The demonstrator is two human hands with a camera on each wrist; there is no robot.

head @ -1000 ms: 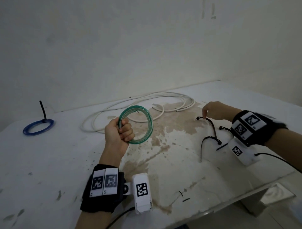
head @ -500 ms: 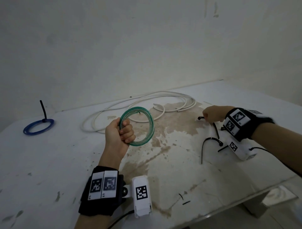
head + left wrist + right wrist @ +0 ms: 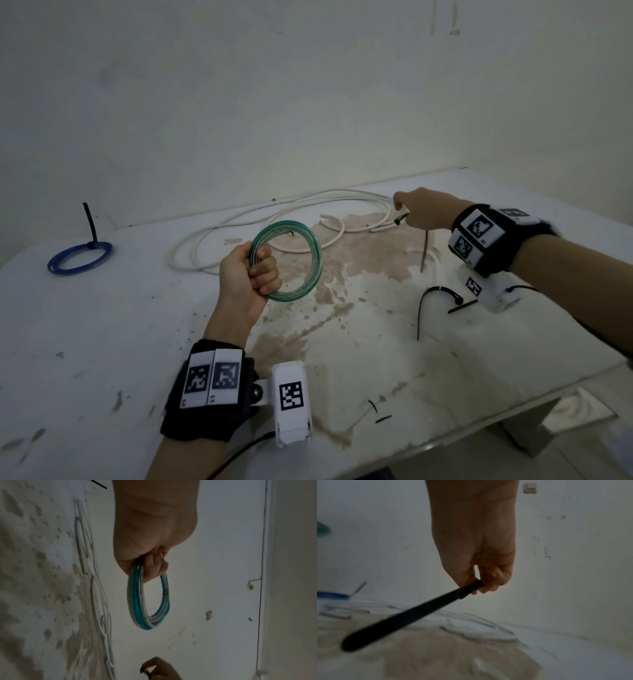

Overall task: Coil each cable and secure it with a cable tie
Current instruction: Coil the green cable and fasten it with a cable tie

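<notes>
My left hand (image 3: 253,274) grips a coiled green and clear cable (image 3: 308,240) upright above the table, fingers wrapped round the ring's left side; the left wrist view shows the same coil (image 3: 147,601) hanging from the fist (image 3: 154,566). My right hand (image 3: 414,209) is raised at the right and pinches the head end of a black cable tie (image 3: 424,250), whose strap hangs down. In the right wrist view the tie (image 3: 412,614) runs down-left from the pinching fingers (image 3: 488,582). A loose white cable (image 3: 274,219) sprawls behind both hands.
A blue coil (image 3: 80,258) bound with a black tie lies at the far left of the stained white table (image 3: 102,342). More black ties (image 3: 435,298) lie at the right, small black offcuts (image 3: 378,411) near the front edge. A wall stands close behind.
My right hand has lifted a black cable tie off the table and moved up and leftward. The left hand has kept the green coil nearly still.
</notes>
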